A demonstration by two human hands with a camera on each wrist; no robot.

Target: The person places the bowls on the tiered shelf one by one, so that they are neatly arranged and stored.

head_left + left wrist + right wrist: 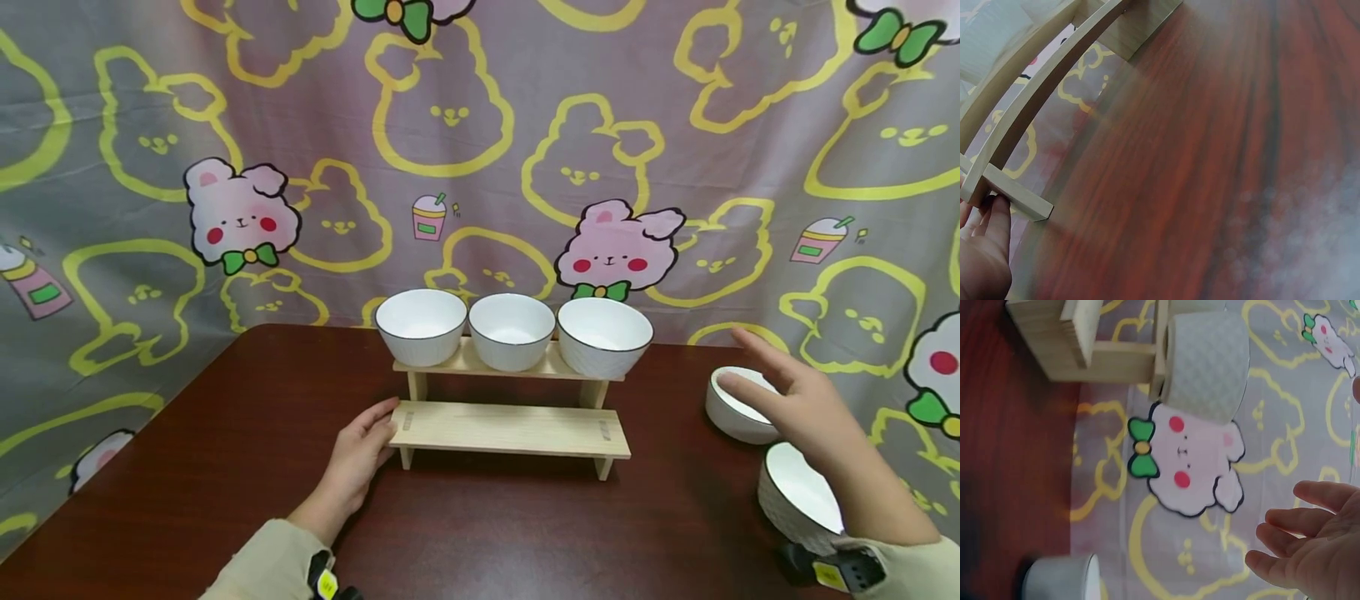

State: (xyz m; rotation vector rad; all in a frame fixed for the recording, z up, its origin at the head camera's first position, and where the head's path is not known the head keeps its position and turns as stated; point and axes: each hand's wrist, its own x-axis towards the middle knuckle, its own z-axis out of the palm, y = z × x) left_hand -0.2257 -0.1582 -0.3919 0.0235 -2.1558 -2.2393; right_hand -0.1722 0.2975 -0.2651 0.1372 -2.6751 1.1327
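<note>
A two-tier pale wooden rack (pixel 510 429) stands mid-table in the head view. On its upper tier sit three white bowls with dark rims: a left one (pixel 422 350), a middle one (pixel 512 357) and a right one (pixel 600 360). My left hand (pixel 348 462) grips the left end of the lower tier, with thumb and fingers at its corner in the left wrist view. My right hand (pixel 813 421), fingers spread and holding nothing, hovers at the right. It partly covers a small white bowl (pixel 738 423) and a textured white bowl (pixel 791 508) on the table.
The dark reddish-brown wooden table (pixel 225 467) reaches back to a curtain (pixel 465 108) printed with cartoon rabbits, which hangs close behind the rack. In the right wrist view, the textured bowl (pixel 1207 365) extends past the end of the upper tier.
</note>
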